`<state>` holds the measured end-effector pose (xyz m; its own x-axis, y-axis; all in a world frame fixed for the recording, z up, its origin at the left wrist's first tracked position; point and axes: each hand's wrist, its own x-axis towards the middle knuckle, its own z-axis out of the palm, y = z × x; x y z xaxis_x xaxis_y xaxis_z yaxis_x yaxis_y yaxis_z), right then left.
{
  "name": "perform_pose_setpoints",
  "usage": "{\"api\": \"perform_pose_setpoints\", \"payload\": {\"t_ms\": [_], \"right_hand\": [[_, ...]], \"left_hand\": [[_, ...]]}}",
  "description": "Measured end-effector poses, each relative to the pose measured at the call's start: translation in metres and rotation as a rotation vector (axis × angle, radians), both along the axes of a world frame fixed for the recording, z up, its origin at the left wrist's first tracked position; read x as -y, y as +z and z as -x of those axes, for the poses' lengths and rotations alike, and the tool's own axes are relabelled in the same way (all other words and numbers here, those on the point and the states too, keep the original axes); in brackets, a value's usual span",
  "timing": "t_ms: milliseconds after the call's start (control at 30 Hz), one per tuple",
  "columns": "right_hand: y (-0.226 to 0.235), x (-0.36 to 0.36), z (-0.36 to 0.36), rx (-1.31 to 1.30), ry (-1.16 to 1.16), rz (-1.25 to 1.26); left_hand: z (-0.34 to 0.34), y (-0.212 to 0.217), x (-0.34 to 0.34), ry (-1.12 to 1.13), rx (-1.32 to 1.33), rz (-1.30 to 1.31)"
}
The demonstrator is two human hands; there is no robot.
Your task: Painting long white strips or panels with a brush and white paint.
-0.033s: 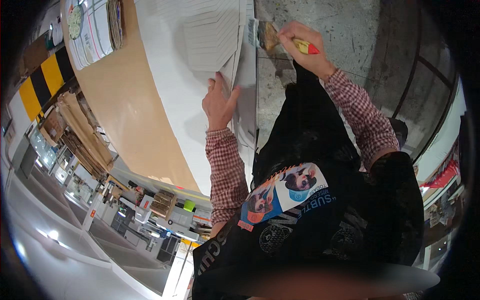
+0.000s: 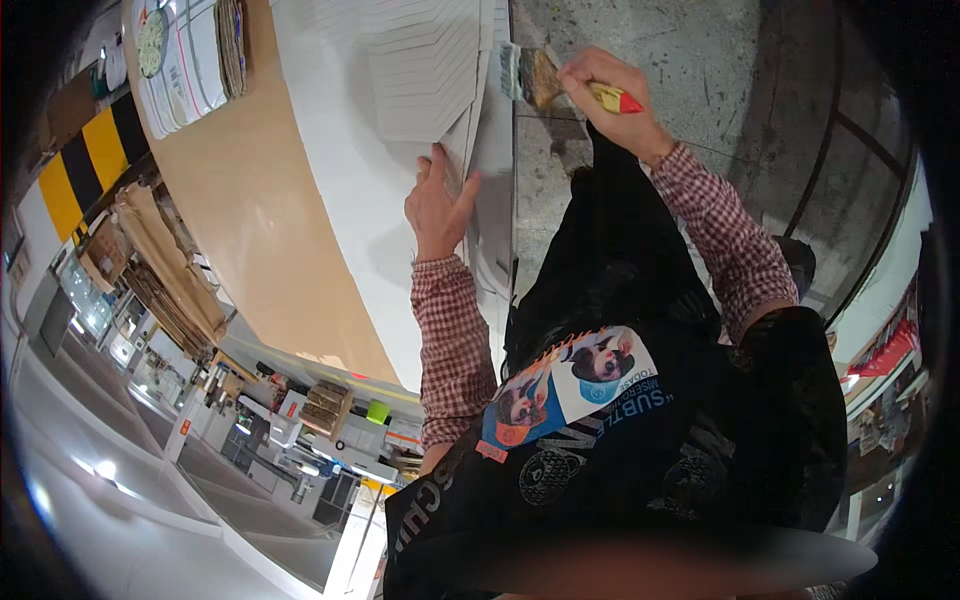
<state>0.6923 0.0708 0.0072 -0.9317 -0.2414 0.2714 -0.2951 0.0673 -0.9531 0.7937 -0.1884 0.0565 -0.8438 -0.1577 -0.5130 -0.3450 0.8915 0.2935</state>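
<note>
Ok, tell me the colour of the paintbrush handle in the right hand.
Yellow with a red tip; the paintbrush is gripped by the right hand, seen best in the head view.

Stack of sheets [image 2: 425, 65] at top centre on surface [image 2: 250, 210]; left hand [image 2: 437, 205] below it; brush [image 2: 545, 82] to its right.

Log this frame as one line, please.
left hand flat on stack of white sheets | right hand grip on paintbrush, bristles at stack edge | white table
</note>
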Motion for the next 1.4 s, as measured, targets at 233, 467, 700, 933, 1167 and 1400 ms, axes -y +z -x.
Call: {"api": "perform_pose_setpoints", "payload": {"t_ms": [233,467,700,933,1167,1400], "right_hand": [[-0.001,0.008,0.002,-0.057,-0.052,0.078],[0.026,-0.005,-0.024,0.074,-0.021,0.037],[0.048,-0.045,-0.053,0.535,-0.379,0.112],[0.078,-0.086,-0.025,0.376,-0.379,0.219],[0.087,-0.119,0.089,0.327,-0.241,0.229],[0.08,-0.136,0.242,0.347,-0.08,0.351]], "left_hand": [[0.0,-0.01,0.002,-0.078,-0.044,0.014],[0.017,-0.002,-0.019,-0.12,-0.052,0.158],[-0.005,-0.049,-0.071,0.094,-0.191,0.235],[-0.02,-0.061,-0.091,0.214,-0.326,0.256],[-0.033,-0.069,-0.095,0.253,-0.519,0.115],[-0.024,-0.068,-0.098,0.618,-0.615,0.148]]}}
